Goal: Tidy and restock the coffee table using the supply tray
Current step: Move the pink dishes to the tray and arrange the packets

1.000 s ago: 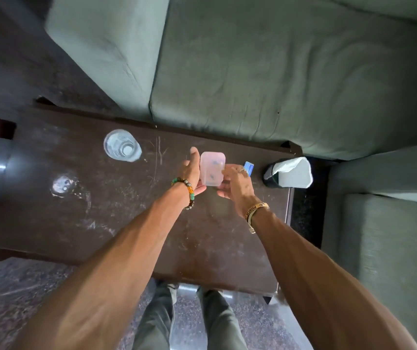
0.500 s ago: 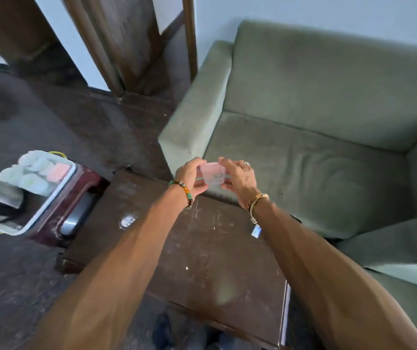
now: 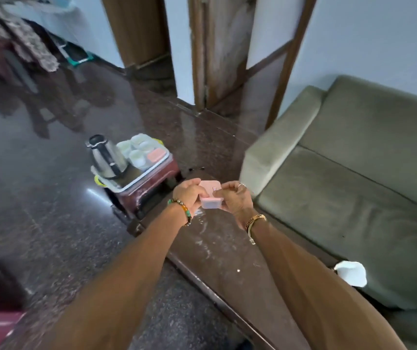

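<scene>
Both grips are closed on the small pink-lidded translucent plastic container [image 3: 210, 196]: the left grip [image 3: 187, 192] wraps its nine o'clock side and the right grip [image 3: 235, 198] wraps its three o'clock side, with fingers curled over the lid. The container is held in the air over the far end of the dark brown scratched tabletop [image 3: 227, 256] and appears clear of it. The white-rimmed supply tray [image 3: 147, 173] sits on a maroon stool [image 3: 153, 189] at about ten o'clock from the container, near but apart. It carries a stainless steel kettle [image 3: 106, 157], pale round lidded cups [image 3: 138, 147] and a flat pink box [image 3: 155, 155]. I judge the current step to be the transfer between tabletop and tray. Hazard 1: I cannot tell whether the lid is fully seated; uneven finger pressure could lift it and spill the contents. Hazard 2: the tray is crowded, so a low approach could knock the cups or the kettle. Hazard 3: the picture is blurred, and placing while my view is unsteady risks missing the tray rim. A white crumpled tissue [image 3: 350, 273] lies at four o'clock, beside the grey-green fabric sofa [image 3: 354, 198].
</scene>
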`<state>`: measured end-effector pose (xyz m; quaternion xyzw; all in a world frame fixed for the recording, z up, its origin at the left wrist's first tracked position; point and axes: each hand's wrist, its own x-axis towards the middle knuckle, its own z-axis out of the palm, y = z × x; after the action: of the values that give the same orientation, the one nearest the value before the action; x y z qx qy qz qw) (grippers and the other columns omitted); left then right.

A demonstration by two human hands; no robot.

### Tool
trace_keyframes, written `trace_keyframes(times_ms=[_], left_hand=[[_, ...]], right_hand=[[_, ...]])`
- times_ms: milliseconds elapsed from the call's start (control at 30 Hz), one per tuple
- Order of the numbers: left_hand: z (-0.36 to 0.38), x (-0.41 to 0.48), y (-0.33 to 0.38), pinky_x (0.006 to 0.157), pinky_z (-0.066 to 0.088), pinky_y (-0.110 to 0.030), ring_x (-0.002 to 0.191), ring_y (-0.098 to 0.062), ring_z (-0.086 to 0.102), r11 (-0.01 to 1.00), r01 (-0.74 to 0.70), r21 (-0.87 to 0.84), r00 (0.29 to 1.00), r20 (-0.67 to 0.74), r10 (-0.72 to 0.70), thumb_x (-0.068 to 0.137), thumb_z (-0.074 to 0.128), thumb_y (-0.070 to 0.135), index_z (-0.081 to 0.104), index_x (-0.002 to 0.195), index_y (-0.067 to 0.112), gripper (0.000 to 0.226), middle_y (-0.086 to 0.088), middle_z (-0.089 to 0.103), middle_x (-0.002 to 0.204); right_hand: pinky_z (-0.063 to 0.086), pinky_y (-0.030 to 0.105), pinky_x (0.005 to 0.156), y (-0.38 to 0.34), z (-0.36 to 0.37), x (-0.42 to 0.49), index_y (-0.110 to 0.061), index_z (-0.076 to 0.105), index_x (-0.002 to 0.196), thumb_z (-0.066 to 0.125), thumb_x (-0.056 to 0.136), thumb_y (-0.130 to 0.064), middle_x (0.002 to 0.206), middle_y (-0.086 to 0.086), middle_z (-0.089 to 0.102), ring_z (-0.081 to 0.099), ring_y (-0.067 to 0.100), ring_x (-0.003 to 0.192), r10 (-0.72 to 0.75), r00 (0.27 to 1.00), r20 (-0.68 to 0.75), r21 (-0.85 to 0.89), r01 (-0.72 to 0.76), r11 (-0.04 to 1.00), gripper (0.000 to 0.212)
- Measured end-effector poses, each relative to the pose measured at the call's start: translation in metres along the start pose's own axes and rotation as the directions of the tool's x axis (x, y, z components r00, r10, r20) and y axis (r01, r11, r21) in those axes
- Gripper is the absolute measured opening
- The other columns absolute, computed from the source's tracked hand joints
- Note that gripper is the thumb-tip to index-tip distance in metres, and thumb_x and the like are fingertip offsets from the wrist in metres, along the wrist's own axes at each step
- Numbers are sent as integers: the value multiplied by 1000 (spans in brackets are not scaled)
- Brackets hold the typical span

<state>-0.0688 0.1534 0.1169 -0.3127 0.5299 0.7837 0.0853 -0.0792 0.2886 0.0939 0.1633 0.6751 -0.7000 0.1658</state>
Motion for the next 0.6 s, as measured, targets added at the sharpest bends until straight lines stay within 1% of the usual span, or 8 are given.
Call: trace_keyframes(times_ms=[67,167,233,333,400,467,533,600], left_hand=[[-43,-11,17,66,57,-31,88,-25,62,999,-39,-2,999,-25,39,71,48,-26,54,126,2,61,-19,60,113],[-108,-31,51,76,53,-36,100,-31,58,989,-146,14,986,-83,147,66,47,-31,55,125,-5,64,-18,59,111],[-143,-40,74,87,51,-44,103,-32,56,979,-196,54,971,-126,201,65,48,-33,57,121,-6,63,-20,59,110],[-198,-43,101,94,48,-50,101,-32,56,972,-227,56,952,-199,234,65,46,-36,55,122,-8,64,-21,59,108],[-227,-39,109,91,49,-50,100,-30,57,973,-226,38,942,-247,229,68,45,-36,53,125,-10,63,-20,59,107],[-254,-33,109,80,52,-46,101,-31,58,982,-188,2,936,-303,180,73,46,-34,51,126,-9,59,-22,59,107],[-279,-23,107,74,54,-42,110,-35,60,996,-93,-4,936,-343,86,80,51,-26,53,127,-3,53,-26,61,115],[-299,-13,108,68,57,-35,112,-34,61,1000,16,17,933,-359,-9,85,57,-14,57,126,3,45,-23,62,123]], right_hand=[[59,52,87,5,46,-12,-10,62,98,78,78,-3,97,13,71,69,27,87,-11,999,34,-47,12,999,26],[60,46,87,0,120,-32,-3,66,113,74,84,-5,111,21,72,71,32,94,-2,990,140,-73,13,997,30],[58,51,92,-7,162,-39,-7,70,103,72,86,-2,112,22,72,71,36,103,-15,978,206,-67,29,997,18],[61,46,85,-16,222,-44,-16,70,88,71,86,2,106,19,73,72,31,91,-44,962,269,-58,62,996,18],[61,47,84,-13,254,-43,-13,72,91,71,86,3,105,18,73,73,30,91,-53,955,292,-87,81,993,17],[58,55,89,-4,283,-40,-13,72,93,71,85,2,105,20,73,72,36,98,-45,952,302,-144,93,985,17],[56,59,89,8,306,-33,-10,73,95,73,84,1,100,19,74,72,37,96,-25,950,312,-198,91,976,16],[57,56,91,19,327,-21,-1,73,107,73,84,0,104,19,74,71,38,101,-15,943,331,-239,99,966,24]])
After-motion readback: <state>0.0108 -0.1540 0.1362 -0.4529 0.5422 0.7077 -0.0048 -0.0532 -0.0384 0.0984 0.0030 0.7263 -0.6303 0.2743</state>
